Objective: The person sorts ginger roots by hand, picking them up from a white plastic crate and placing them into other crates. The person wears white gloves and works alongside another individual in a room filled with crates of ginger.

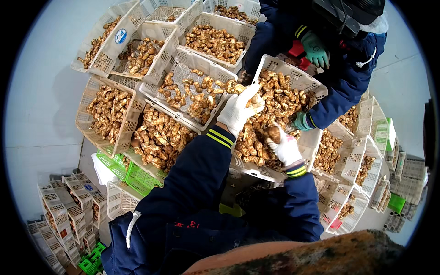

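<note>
My left hand [237, 110], in a white knit glove, is over the left rim of a white plastic crate [311, 144] heaped with brown mushrooms [278, 89]. A pale mushroom [255, 101] shows between its fingers. More mushrooms [233, 86] lie or hang just beyond the knuckles; whether the hand holds those too is unclear. My right hand [286, 147], also white-gloved, grips a mushroom with a round brown cap [273, 134] low over the same heap. Left of this crate, another white crate [154, 90] has mushrooms [201, 105] scattered over its mesh bottom.
Across the heaped crate is a co-worker in a navy jacket [337, 106], one green-gloved hand [301, 121] inside it, the other [314, 50] above. Filled crates [165, 137] crowd the left, and more [330, 151] the right. Green baskets [141, 180] and stacked crates [68, 206] are lower left.
</note>
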`<state>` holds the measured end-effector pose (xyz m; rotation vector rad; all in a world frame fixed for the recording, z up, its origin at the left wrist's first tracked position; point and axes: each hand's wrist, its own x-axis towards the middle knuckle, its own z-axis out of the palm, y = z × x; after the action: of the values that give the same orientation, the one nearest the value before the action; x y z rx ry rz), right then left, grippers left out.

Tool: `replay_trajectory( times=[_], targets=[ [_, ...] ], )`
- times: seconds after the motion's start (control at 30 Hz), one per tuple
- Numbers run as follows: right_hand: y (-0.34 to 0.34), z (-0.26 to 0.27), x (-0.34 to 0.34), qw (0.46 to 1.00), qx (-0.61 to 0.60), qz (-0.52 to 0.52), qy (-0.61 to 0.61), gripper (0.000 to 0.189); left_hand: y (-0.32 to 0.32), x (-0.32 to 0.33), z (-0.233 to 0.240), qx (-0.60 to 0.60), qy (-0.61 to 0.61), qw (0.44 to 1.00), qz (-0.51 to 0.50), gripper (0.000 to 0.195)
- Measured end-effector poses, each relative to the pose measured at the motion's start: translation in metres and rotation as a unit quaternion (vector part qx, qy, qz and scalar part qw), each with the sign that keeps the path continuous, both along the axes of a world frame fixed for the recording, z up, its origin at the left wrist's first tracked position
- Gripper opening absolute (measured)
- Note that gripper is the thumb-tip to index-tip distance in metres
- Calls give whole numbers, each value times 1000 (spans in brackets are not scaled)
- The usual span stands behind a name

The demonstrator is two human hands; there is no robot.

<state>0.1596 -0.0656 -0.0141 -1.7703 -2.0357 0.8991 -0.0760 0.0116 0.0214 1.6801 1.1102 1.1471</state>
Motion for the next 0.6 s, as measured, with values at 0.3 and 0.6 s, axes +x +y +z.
replay_trajectory(
  times=[0.3,0.6],
  targets=[
    [-169,-11,207,901,7,-435,-13,47,-2,9,-13,-176,-294,938,-58,55],
    [-92,22,112,962,67,-266,12,51,-1,8,-4,-127,-162,978,-34,52]
  ],
)
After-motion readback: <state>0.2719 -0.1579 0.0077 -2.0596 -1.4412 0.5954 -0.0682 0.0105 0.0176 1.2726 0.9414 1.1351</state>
